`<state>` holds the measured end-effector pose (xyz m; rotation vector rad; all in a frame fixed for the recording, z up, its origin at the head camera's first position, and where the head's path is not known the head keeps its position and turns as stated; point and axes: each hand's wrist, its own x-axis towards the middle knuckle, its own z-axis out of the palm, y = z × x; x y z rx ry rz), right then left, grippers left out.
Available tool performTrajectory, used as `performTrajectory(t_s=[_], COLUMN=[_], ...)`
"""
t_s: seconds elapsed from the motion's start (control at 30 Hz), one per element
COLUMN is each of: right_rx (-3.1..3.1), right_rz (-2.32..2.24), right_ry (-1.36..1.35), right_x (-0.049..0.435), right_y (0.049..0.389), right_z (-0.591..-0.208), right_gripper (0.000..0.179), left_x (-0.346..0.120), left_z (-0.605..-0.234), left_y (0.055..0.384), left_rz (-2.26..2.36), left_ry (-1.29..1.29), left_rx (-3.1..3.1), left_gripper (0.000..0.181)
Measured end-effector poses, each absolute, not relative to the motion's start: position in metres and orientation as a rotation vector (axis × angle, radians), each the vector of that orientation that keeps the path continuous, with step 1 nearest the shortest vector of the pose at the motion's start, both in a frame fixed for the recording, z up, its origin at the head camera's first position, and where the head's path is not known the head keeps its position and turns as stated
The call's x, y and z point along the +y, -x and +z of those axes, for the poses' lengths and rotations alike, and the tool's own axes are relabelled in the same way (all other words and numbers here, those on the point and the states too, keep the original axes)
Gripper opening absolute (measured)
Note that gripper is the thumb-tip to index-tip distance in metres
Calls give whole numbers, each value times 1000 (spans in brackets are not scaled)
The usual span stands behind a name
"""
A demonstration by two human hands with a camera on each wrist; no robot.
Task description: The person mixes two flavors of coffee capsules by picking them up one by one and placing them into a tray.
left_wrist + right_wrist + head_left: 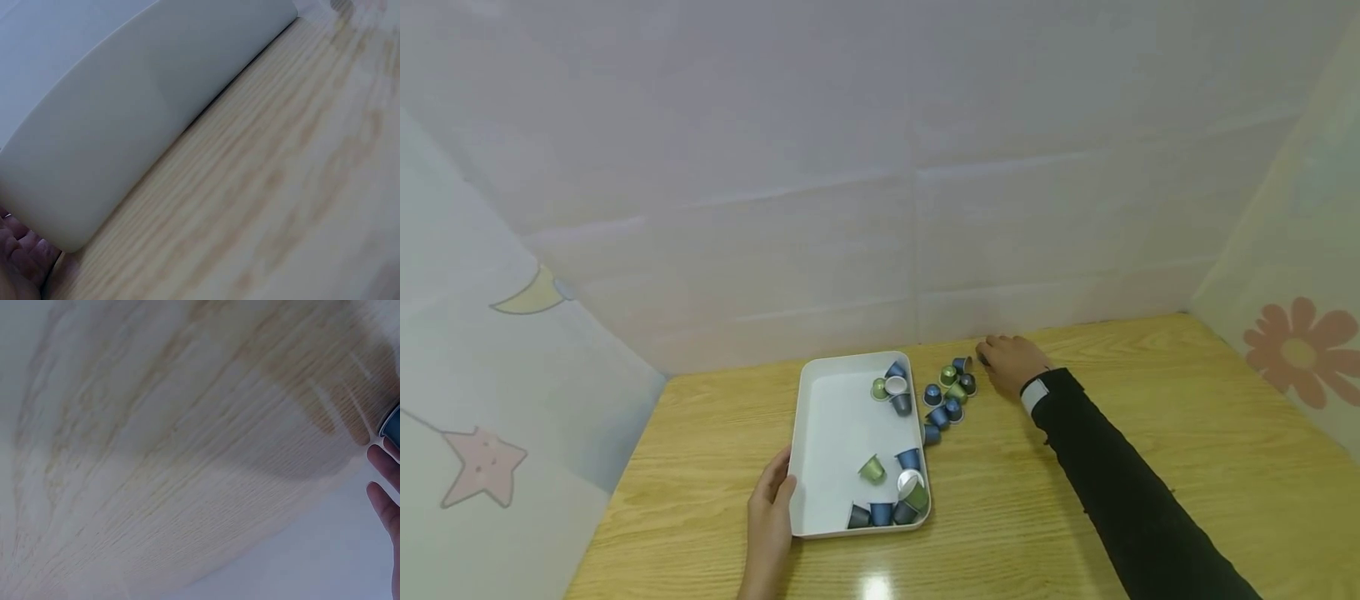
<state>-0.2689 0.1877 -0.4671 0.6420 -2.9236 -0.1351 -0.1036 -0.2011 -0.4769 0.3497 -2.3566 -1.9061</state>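
Note:
A white tray point(829, 446) lies on the wooden table with several coffee capsules in it, green, blue, dark grey and white-lidded. My left hand point(770, 504) grips the tray's left side near the front corner, thumb at the rim; its fingertips show by the tray's outer wall point(125, 106) in the left wrist view. Beyond the tray's right edge, my right hand point(1011, 362) reaches to the back of the table and pinches a dark coffee capsule point(392, 427) at the fingertips. Most of that capsule is hidden by the hand in the head view.
Between the tray and my right hand lies a loose cluster of coffee capsules point(956, 392), blue, green and dark. One blue capsule point(932, 434) sits against the tray's right wall. A pale cloth wall point(820, 275) closes off the table's back edge, with printed side walls left and right.

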Motion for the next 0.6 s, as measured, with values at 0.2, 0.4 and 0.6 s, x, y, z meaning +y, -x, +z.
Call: performTrajectory(t_s=[0.2,0.4,0.6], right_rx=[-2909,-2877,-2856], right_rz=[-146,-154,-100], right_ry=[-672,-709,-741], right_x=[186,188,189], right_y=[268,270,275], right_z=[-466,-468,-469], right_gripper=[23,20,18], left_x=[-201,-200,-202], left_z=[-477,-477,-475], left_y=[103,103,106], left_rz=[-1893,-1883,-1848], left_ry=[-346,-342,-344], left_rx=[-2365,-2375,-2391], left_gripper=[41,41,41])
